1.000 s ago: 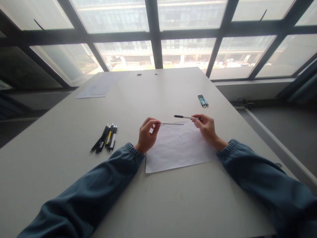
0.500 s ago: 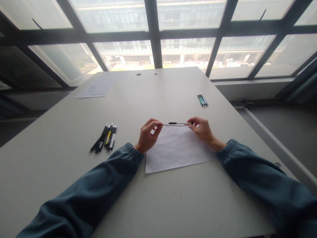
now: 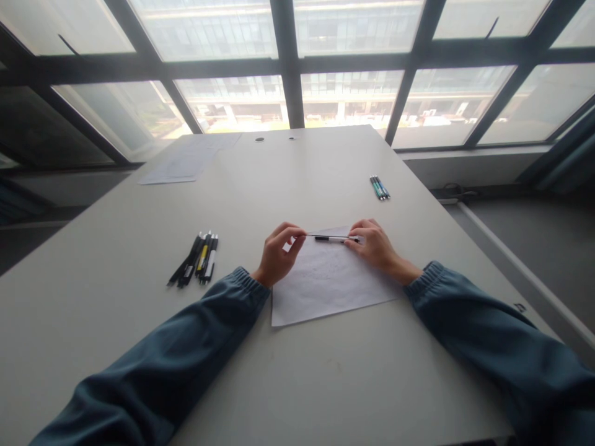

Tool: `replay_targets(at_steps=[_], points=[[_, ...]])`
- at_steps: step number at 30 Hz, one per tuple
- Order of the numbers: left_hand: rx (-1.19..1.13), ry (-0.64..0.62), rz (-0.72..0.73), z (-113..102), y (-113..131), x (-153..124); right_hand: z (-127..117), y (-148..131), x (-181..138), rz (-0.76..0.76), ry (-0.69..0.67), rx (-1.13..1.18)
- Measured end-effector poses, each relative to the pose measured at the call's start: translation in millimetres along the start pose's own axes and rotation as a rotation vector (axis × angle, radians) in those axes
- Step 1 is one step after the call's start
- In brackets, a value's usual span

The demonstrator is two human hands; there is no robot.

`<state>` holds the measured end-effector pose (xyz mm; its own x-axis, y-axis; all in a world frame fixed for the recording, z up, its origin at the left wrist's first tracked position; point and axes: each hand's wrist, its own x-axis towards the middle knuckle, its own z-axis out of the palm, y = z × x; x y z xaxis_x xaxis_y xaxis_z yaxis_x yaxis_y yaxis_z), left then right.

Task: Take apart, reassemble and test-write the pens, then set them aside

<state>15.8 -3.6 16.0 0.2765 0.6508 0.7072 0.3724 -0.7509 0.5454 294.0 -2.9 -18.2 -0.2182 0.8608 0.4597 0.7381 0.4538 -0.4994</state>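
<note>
My left hand (image 3: pixel 279 251) is closed in a pinch on one end of a thin dark rod that looks like a pen refill (image 3: pixel 328 236). Its other end reaches the fingertips of my right hand (image 3: pixel 374 244). Just below the refill, nearly parallel to it, is a white pen with a black grip (image 3: pixel 322 239). The fingers of my right hand close on the pen's far end and partly hide it. Both items are over a white paper sheet (image 3: pixel 325 291) with faint marks.
Left of my left hand lies a bunch of several black, yellow and white pens (image 3: pixel 198 260). A few green and blue pens (image 3: pixel 380 188) lie at the right edge of the white table (image 3: pixel 297 179). More paper (image 3: pixel 179 164) is at the far left, before the windows.
The pen in my right hand has dropped from just above the refill to just below it. My right fingers have shifted slightly; my left hand stays in place.
</note>
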Motion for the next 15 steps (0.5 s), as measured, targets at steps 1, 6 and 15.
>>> replay_targets(at_steps=[1, 6, 15], points=[[0.002, -0.001, -0.004, 0, 0, 0, 0, 0, 0, -0.002, -0.004, -0.004], [0.017, -0.004, -0.013, 0, -1, -1, -2, -6, 1, -0.05, 0.085, 0.096], [0.028, -0.006, 0.002, 1, 0, 1, -13, -25, -4, -0.218, 0.052, 0.416]])
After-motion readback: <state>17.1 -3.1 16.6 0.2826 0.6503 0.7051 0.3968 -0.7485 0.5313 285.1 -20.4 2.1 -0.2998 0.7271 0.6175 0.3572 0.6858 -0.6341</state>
